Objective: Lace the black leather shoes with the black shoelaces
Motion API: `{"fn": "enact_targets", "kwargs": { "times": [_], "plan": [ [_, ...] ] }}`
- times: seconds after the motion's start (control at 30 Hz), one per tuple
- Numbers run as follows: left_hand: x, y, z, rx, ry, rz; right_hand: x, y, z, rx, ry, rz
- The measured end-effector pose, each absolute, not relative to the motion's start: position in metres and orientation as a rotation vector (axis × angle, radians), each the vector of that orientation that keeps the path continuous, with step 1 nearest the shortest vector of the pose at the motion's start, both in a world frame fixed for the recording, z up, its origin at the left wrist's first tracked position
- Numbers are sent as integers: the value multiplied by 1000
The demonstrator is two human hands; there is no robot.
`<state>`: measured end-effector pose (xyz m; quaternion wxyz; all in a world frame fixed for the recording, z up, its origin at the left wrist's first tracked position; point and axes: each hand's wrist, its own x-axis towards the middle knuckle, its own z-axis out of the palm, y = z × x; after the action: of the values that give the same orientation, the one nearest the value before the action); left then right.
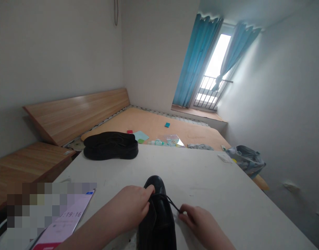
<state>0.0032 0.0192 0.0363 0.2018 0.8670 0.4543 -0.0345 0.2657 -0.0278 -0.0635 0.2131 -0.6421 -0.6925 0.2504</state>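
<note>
A black leather shoe (158, 215) lies on the white table (201, 173), toe pointing away from me. My left hand (130, 208) is closed on its left side, fingers pinching the lace near the tongue. My right hand (198, 220) pinches the other end of the black shoelace (173, 204) and holds it taut to the right of the shoe. A second black shoe (111, 145) rests on its sole at the table's far left edge, untouched.
A phone (63, 222) with a lit pink screen lies at the table's near left. Beyond the table is a bare wooden bed base (154, 123) with small coloured items. A grey bag (246, 159) sits at the right. A blue-curtained window is in the far corner.
</note>
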Motion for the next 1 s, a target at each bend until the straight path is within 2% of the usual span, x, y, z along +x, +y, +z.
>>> {"fn": "enact_targets", "kwargs": {
  "times": [0.17, 0.3, 0.37, 0.5, 0.63, 0.8, 0.93, 1.0],
  "plan": [
    [-1, 18, 35, 2423, 1246, -70, 308, -25, -58, -1732, -1633, 586],
    [0, 18, 38, 2418, 1237, -62, 351, -29, -43, -1525, -976, 497],
    [1, 17, 40, 2412, 1228, -61, 362, -32, -40, -1367, -739, 562],
    [5, 9, 45, 2377, 1188, 48, 353, -36, -40, -1254, -680, 863],
    [12, -2, 45, 2401, 1112, 94, 322, -38, -35, -1332, -951, 932],
    [17, -5, 44, 2426, 1164, 5, 296, -47, -18, -1613, -1728, 785],
    [16, -3, 47, 2483, 1186, 51, 286, -58, -8, -1814, -2117, 433],
    [15, -4, 46, 2525, 1173, 80, 272, -61, -2, -1714, -2217, 310]
  ]
}}
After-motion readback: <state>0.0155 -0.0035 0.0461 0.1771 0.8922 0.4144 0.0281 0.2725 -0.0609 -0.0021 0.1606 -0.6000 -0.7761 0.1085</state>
